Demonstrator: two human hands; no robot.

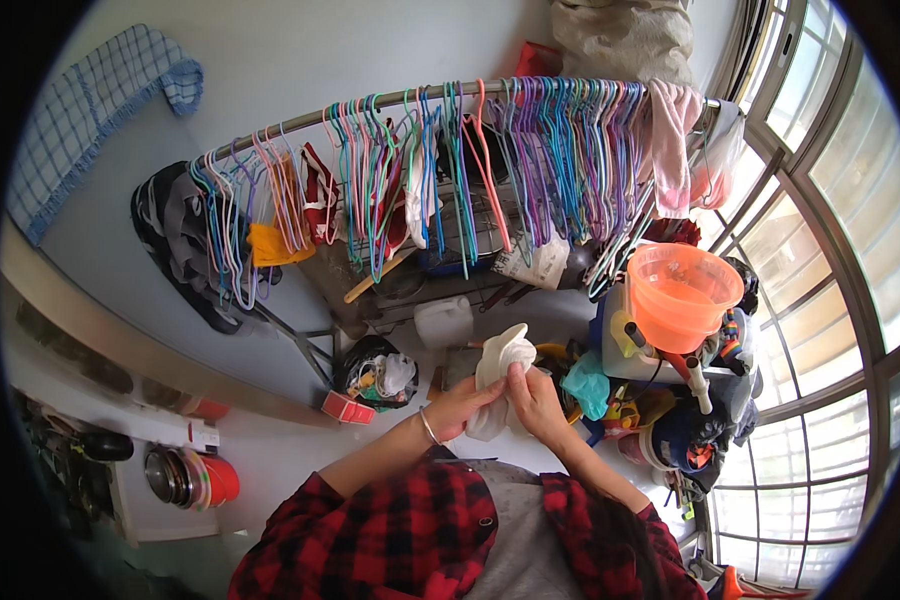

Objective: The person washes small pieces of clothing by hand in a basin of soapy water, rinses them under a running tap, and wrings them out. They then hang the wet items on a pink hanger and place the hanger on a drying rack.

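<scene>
Both of my hands grip a bunched white cloth item [504,357] in front of my chest; its folds hide what kind of piece it is. My left hand [461,407], with a bracelet at the wrist, holds the lower left side. My right hand [534,396] pinches the other side, the thumb pointing up along the fabric. Beyond the hands, many coloured clothes hangers [555,165] hang close together from a metal rail [307,120]. A pink towel [673,142] drapes over the rail's right end.
An orange plastic basin [682,292] stands on a pale storage box at the right. A white jug [444,322], a black-lined bin of rubbish [381,375] and a red box [347,409] are on the floor. Barred windows [802,300] line the right side. A checked cloth [97,124] hangs upper left.
</scene>
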